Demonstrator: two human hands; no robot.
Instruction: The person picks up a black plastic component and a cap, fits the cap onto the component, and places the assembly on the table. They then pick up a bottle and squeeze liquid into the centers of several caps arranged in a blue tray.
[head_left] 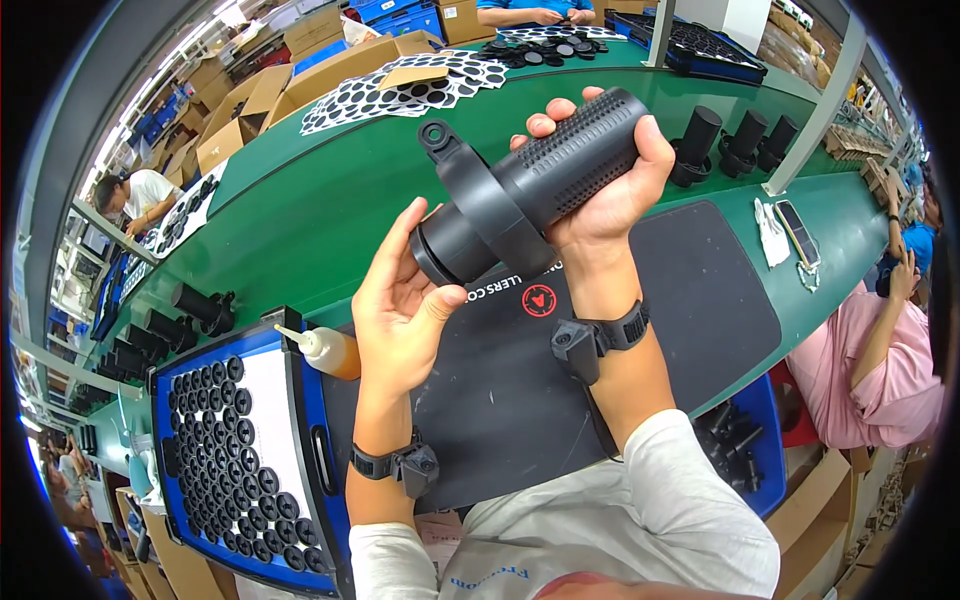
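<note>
Tilted in front of me is a black plastic cylinder [572, 158] with a perforated upper part. A wide black collar [488, 205] surrounds its lower part, with a small looped lug sticking out at the far left. My right hand [607, 212] wraps around the perforated part from beneath, thumb at the top end. At the lower end, a round black cap [436, 254] sits between the thumb and fingers of my left hand [396, 318]. Whether the cap is fully seated cannot be made out. Below both hands lies a dark mat [500, 400].
A blue tray [305, 440] of round black caps is at left, beside a squeeze bottle [335, 352] of amber liquid. Similar black cylinders [697, 145] stand at far right. A phone [797, 232] lies at right. A blue bin [765, 440] holds black parts. Other people sit around the green table [300, 230].
</note>
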